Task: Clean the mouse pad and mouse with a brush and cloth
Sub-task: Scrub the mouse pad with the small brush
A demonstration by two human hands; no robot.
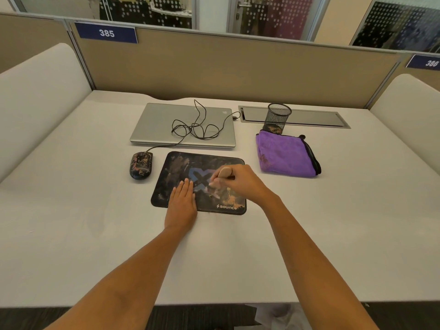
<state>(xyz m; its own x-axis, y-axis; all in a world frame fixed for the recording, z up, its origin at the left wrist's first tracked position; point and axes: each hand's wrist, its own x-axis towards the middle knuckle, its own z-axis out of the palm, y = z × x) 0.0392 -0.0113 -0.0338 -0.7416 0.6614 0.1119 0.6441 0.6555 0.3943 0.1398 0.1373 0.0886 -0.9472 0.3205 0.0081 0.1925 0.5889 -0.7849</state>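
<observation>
Pressing flat with fingers together, the open left hand (182,201) rests on the near-left part of the black rectangular mouse pad (176,167), which lies on the pale grey counter (71,222) and is smeared with tan dust, thickest at its near-right corner. The right hand (240,181) is closed around a small tan wooden-handled brush (223,173), held over the blue X printed at the pad's middle. Just left of the pad sits the black corded mouse (141,165), also speckled with dust; its cable (195,129) loops across a closed silver laptop (157,125) on the far side. Right of the pad lies a folded purple cloth (283,154), with a black mesh pen cup (278,117) just beyond it.
</observation>
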